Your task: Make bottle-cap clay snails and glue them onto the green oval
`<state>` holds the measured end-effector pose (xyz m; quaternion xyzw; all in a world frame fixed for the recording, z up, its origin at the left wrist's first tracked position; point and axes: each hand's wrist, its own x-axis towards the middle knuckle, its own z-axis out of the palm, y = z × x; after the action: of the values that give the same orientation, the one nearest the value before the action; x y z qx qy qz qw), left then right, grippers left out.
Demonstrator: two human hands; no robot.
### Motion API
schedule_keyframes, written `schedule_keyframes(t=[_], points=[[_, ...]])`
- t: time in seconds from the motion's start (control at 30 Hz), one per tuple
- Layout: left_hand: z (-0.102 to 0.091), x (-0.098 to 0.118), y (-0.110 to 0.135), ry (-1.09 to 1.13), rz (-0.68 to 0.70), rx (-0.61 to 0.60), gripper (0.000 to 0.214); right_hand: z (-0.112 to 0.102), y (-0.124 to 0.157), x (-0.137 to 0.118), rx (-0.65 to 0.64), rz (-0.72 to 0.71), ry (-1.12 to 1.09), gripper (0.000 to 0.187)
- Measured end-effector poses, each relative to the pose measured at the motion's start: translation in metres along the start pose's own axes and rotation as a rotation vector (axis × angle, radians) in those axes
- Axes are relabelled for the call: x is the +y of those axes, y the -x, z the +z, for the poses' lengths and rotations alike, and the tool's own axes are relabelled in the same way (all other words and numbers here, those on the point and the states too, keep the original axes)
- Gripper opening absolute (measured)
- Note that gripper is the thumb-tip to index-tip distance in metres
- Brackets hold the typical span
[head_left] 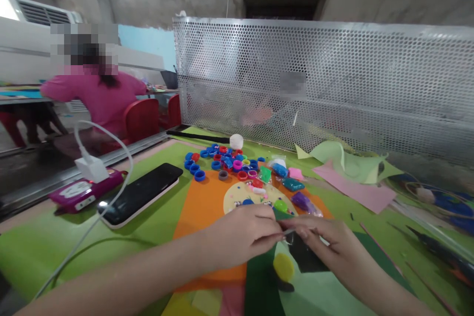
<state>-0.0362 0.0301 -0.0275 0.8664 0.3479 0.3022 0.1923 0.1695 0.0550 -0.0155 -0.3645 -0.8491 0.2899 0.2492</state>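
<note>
My left hand (248,232) and my right hand (329,242) meet over the middle of the table, fingertips pinched close together. Between them shows a small piece of clear plastic (289,235), partly hidden by the fingers; both hands seem to grip it. Just below lies a yellow flattened lump (284,267), perhaps clay, above light green paper (318,291). A black paper piece (311,254) is under my right hand. Beyond my fingers is a pale yellow disc (233,192) bearing small coloured pieces, among them a green ball (280,206).
Many bottle caps (200,175) and clay packets (293,184) lie behind the disc. A phone (142,192) and a purple power strip (87,190) with a white cable are at left. Scissors (440,252) lie right. A perforated metal screen (333,69) stands behind; a person in pink (103,94) sits left.
</note>
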Motion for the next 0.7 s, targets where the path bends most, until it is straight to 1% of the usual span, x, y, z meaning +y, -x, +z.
schedule_keyframes(t=[0.1,0.17,0.23,0.3,0.33,0.4,0.43,0.47,0.5,0.6,0.7], points=[[0.0,0.0,0.0,-0.014,-0.012,0.007,0.025,0.002,-0.002,0.001,-0.042,-0.049,0.025,0.021],[0.001,-0.001,0.0,-0.008,-0.035,0.016,0.023,0.003,-0.002,0.0,-0.016,-0.1,0.04,0.027],[0.002,-0.003,-0.002,0.008,-0.067,0.026,0.017,0.003,0.0,-0.001,0.057,-0.122,0.06,0.029],[0.001,-0.006,-0.004,0.033,-0.116,0.042,0.012,-0.002,0.0,0.003,0.165,-0.086,0.096,0.026],[0.0,-0.007,-0.004,0.05,-0.146,0.054,0.013,-0.006,0.0,0.007,0.232,-0.05,0.122,0.025],[-0.002,-0.009,-0.006,0.094,-0.213,0.082,0.014,-0.019,-0.005,0.021,0.364,0.047,0.188,0.027],[-0.003,-0.01,-0.006,0.121,-0.246,0.093,0.013,-0.027,-0.008,0.029,0.409,0.098,0.248,0.03],[-0.004,-0.01,-0.007,0.15,-0.277,0.101,0.012,-0.036,-0.012,0.039,0.405,0.127,0.305,0.034],[-0.005,-0.011,-0.007,0.179,-0.304,0.105,0.01,-0.046,-0.016,0.049,0.408,0.186,0.348,0.037],[-0.003,-0.015,-0.006,0.266,-0.372,0.103,0.012,-0.072,-0.023,0.08,0.434,0.235,0.387,0.043],[0.001,-0.019,-0.004,0.339,-0.411,0.09,0.019,-0.084,-0.022,0.108,0.447,0.237,0.423,0.04]])
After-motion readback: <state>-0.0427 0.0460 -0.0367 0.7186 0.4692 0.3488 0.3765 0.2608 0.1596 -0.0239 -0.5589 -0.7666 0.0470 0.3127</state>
